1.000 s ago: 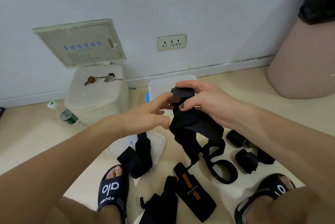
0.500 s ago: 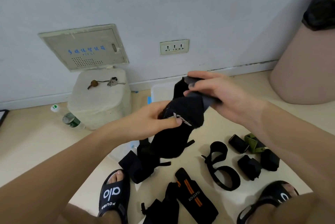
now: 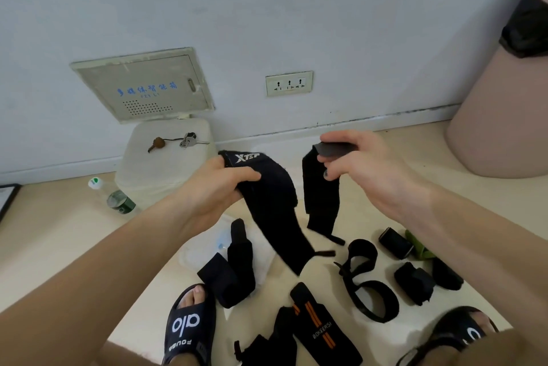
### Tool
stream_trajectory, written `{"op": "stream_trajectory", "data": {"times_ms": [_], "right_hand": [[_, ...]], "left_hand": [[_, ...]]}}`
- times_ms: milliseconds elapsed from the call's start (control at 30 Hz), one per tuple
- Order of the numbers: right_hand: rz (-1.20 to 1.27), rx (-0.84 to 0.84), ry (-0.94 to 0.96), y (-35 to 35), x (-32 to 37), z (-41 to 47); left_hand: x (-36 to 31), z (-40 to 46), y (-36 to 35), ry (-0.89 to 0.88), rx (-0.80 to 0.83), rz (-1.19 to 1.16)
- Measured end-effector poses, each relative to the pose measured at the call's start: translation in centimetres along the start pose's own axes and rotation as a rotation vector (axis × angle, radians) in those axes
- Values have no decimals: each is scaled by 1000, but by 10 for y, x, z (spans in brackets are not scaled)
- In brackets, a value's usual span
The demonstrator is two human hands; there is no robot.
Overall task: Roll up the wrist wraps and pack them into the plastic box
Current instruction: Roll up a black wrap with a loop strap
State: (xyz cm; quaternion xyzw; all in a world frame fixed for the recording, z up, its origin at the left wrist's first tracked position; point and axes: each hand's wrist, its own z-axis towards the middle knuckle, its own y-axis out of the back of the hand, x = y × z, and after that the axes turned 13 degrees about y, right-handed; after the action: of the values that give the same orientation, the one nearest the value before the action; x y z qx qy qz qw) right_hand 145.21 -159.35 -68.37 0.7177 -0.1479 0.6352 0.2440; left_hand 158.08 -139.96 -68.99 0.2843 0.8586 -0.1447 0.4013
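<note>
My left hand [image 3: 213,187] grips the top end of a black wrist wrap with a white XTEP logo [image 3: 267,202], which hangs unrolled toward the floor. My right hand [image 3: 358,170] pinches the grey velcro end of a second black wrap [image 3: 321,202], also hanging loose. The translucent plastic box [image 3: 292,155] stands on the floor behind my hands, mostly hidden. Its lid [image 3: 204,247] lies below my left hand with a black wrap [image 3: 234,270] on it. An orange-striped wrap [image 3: 320,327] and a black loop strap [image 3: 364,285] lie flat. Rolled wraps [image 3: 413,282] sit at the right.
A white block [image 3: 148,178] with keys on it stands by the wall, a water bottle [image 3: 117,196] beside it. A pink bin [image 3: 504,128] fills the right. My sandalled feet [image 3: 189,327] frame the wraps on the floor.
My hands have drawn apart and split the black bundle into two wraps. The left hand now holds the XTEP wrap, the right hand the other one.
</note>
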Motion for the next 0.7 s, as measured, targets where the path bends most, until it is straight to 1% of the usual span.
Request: {"op": "stream_trajectory", "data": {"times_ms": [33, 100, 200, 267, 333, 400, 533, 600, 633, 700], "right_hand": [[-43, -21, 54, -2, 1, 0], [-126, -61, 160, -5, 0, 3], [-201, -32, 276, -7, -3, 4], [-431, 33, 397, -6, -4, 3], [-728, 92, 484, -4, -2, 2], [-873, 95, 485, -3, 1, 2], [-1088, 92, 493, -3, 3, 2], [-1114, 89, 508, -4, 4, 2], [-1083, 88, 517, -5, 4, 3], [-928, 62, 516, -7, 1, 4]], "left_hand": [[0, 1, 1, 8, 12, 4], [-1, 1, 0, -29, 15, 25], [-1, 1, -3, -119, -17, 16], [-1, 1, -4, -178, -54, 33], [1, 3, -4, -269, -157, 181], [2, 5, -4, -337, -241, 336], [1, 5, -7, -382, -351, 413], [1, 7, -8, -435, -380, 403], [1, 8, -9, -463, -373, 403], [0, 10, -9, -495, -331, 432]]}}
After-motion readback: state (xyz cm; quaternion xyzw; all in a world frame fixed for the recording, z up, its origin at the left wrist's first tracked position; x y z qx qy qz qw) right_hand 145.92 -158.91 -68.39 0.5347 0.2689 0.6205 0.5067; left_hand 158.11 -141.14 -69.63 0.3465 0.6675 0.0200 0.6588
